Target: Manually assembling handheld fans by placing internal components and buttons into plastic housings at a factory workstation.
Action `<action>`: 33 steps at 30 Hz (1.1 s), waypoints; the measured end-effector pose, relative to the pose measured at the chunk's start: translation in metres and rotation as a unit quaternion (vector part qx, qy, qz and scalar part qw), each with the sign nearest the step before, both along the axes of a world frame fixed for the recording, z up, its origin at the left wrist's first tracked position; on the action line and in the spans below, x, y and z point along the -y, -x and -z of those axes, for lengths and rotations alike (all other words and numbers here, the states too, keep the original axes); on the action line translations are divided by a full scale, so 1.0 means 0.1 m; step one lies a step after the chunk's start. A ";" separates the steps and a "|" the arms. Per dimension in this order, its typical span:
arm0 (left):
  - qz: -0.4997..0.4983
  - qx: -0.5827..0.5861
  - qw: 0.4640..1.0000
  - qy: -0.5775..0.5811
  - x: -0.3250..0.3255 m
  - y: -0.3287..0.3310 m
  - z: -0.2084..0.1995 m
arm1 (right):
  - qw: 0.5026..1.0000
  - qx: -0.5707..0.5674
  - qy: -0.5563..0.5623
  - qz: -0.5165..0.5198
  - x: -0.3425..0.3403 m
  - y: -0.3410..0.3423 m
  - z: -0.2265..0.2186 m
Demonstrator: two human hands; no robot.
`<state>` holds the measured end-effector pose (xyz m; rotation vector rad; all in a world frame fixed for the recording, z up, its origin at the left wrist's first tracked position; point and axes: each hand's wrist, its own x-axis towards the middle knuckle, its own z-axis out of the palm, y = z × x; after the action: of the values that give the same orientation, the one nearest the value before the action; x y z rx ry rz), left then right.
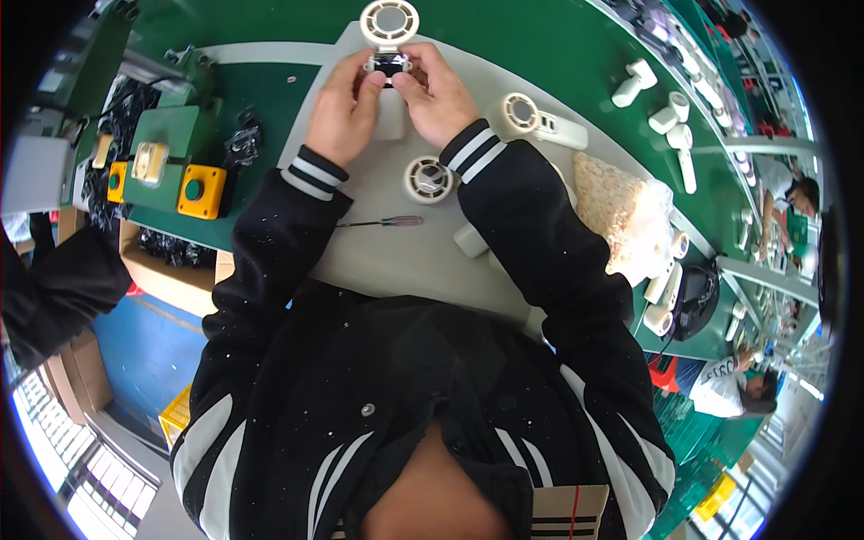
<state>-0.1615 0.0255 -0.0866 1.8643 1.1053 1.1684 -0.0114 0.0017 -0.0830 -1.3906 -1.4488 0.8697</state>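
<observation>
Near the far edge of the grey mat (360,261), a small white handheld fan (390,20) is between my two hands, its round grille pointing away from me. My left hand (344,108) grips one side of a dark, shiny part below the fan head, thumb bent inward. On the other side, my right hand (441,97) pinches the same part with thumb and fingers. The fan's lower end is partly hidden by my thumbs. Closer to me lie a loose round fan head (428,180) and a thin screwdriver (396,221). Another white fan (558,130) lies right of my right hand.
A clear bag of small beige pieces (612,193) sits by my right forearm. Several white fans (679,135) lie on the green table at right. At left stand a green fixture with a yellow button box (200,192) and a cardboard box (171,274) of black parts. People work far right.
</observation>
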 end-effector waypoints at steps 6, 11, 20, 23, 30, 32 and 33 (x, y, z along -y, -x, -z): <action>0.140 0.090 0.985 -0.032 0.01 -0.20 -0.52 | 0.989 -0.112 -0.096 -0.025 0.16 -0.31 -0.48; 0.218 0.182 0.959 -0.015 -0.05 -0.70 -0.84 | 0.965 -0.164 -0.198 0.048 0.33 -0.62 -0.72; 0.311 0.097 0.945 0.017 -0.31 -1.97 -0.72 | 0.949 -0.128 -0.181 0.226 0.74 -1.51 -0.76; 0.237 -0.021 0.970 0.050 -0.48 -2.40 -0.64 | 0.931 -0.064 -0.189 0.305 0.99 -1.58 -0.92; 0.114 -0.239 0.952 -0.152 -1.22 -2.59 0.35 | 0.938 -0.036 -0.085 0.334 2.04 -2.20 -1.13; 0.257 -0.291 0.920 -0.059 -0.91 -2.44 -0.01 | 0.932 0.002 -0.021 0.363 2.62 -2.77 -0.85; 0.249 -0.295 0.920 -0.062 -0.72 -2.20 -0.25 | 0.934 -0.002 -0.026 0.357 2.69 -2.79 -0.78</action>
<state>0.0583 0.0976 -0.0618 2.4940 0.7677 0.3931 0.2675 -0.2675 -0.0053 -1.7001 -0.8350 0.3569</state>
